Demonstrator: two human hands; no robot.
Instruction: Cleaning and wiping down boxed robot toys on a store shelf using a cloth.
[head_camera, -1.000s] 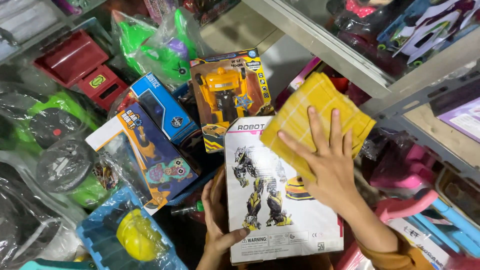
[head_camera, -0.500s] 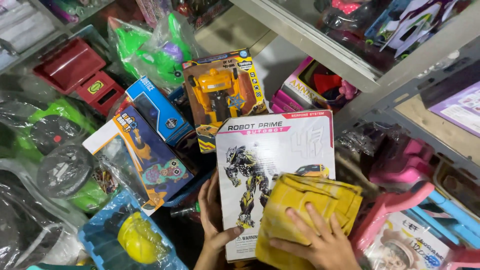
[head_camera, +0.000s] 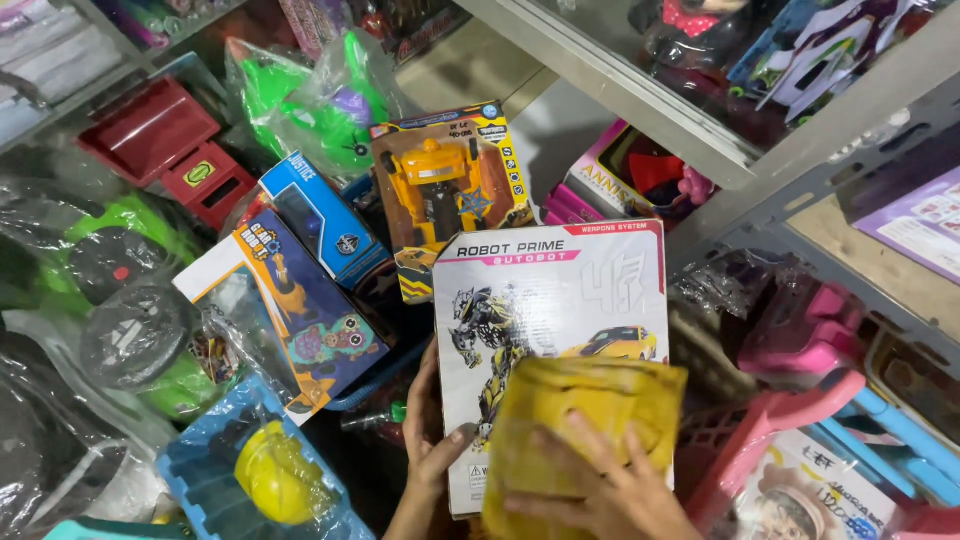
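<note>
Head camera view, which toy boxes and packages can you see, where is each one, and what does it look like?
White robot toy box: centre, flat upright rectangle, held by the left hand; yellow cloth under the right hand covers its lower part.
Yellow robot box: behind it, windowed, yellow and orange.
Blue box: left of that, narrow, tilted.
Blue-orange box: left centre, tilted.
Pink box: under the shelf, right.

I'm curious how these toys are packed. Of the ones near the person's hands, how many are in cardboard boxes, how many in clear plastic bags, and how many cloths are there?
Cardboard toy boxes: 4 (white robot box, orange robot box, blue box, cartoon box)
Clear plastic bags: 2 (green toy bag, yellow helmet bag)
Yellow cloth: 1
Total: 7
</note>
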